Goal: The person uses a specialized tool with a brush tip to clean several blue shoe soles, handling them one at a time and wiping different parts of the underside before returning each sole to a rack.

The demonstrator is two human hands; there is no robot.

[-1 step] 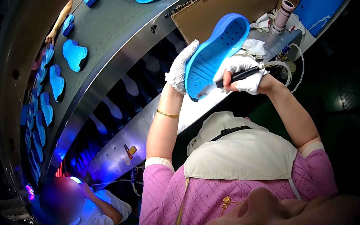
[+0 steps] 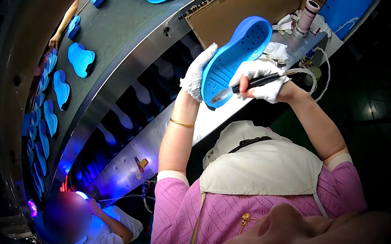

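Observation:
A blue shoe sole (image 2: 232, 60) is held up in front of me, tilted with its hollow side facing up. My left hand (image 2: 198, 74), in a white glove, grips its left edge. In my gloved right hand (image 2: 260, 81) is a black-handled brush (image 2: 260, 82), its pale tip over the wide near end of the sole. The right fingertips are bare and close round the handle. From the handle's rear a clear tube (image 2: 308, 73) runs off to the right.
Several blue soles (image 2: 80, 59) lie on the dark conveyor belt (image 2: 116, 26). A brown cardboard sheet (image 2: 240, 10), a pink bottle (image 2: 308, 17) and white gloves (image 2: 284, 25) are beyond my hands. At lower left sits another person (image 2: 102, 228); a further arm (image 2: 64, 24) reaches over the belt.
The sole has shifted very slightly down and right. My right hand and the brush have moved a little, and the brush tip shows more plainly against the sole.

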